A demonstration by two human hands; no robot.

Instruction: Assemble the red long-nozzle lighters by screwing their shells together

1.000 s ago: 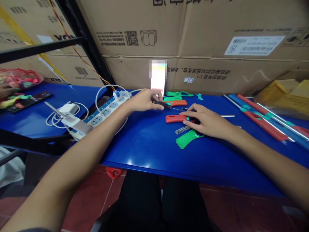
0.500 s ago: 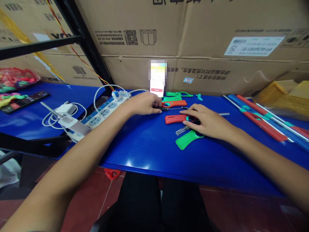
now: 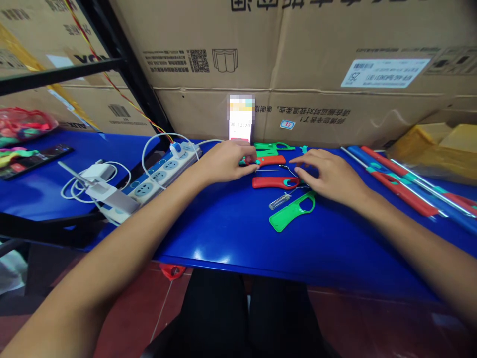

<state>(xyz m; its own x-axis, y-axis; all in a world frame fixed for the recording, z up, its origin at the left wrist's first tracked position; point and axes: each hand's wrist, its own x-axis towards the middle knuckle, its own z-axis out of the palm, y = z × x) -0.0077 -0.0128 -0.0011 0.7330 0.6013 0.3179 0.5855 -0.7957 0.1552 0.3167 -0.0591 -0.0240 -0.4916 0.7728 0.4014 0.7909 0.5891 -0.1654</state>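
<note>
My left hand [image 3: 231, 161] is beside the phone, thumb and fingers apart, its thumb over the spot where a thin screwdriver shaft [image 3: 266, 170] emerges; the screwdriver handle is hidden. Just beyond its fingertips is an orange-red lighter casing [image 3: 274, 160]. My right hand [image 3: 322, 171] hovers with spread fingers at the right end of a red lighter casing [image 3: 270, 182], nothing visible in its grasp. A thin bent wire [image 3: 287, 169] lies near its fingertips. Below are a clear fuel tank [image 3: 278, 201] and a green casing half [image 3: 286, 216] with a trigger loop.
A lit phone [image 3: 240, 122] leans on a cardboard box [image 3: 309, 69]. Green casing parts [image 3: 266, 147] lie behind the lighters. On the left is a power strip [image 3: 158, 176] with a charger and cables; on the right are several long-nosed lighters [image 3: 400, 186]. The blue table [image 3: 208, 233] ends near my lap.
My right hand has drawn back to the right, uncovering the red casing's loop and more of the clear tank. My left hand has shifted right over the screwdriver handle. The view has turned slightly.
</note>
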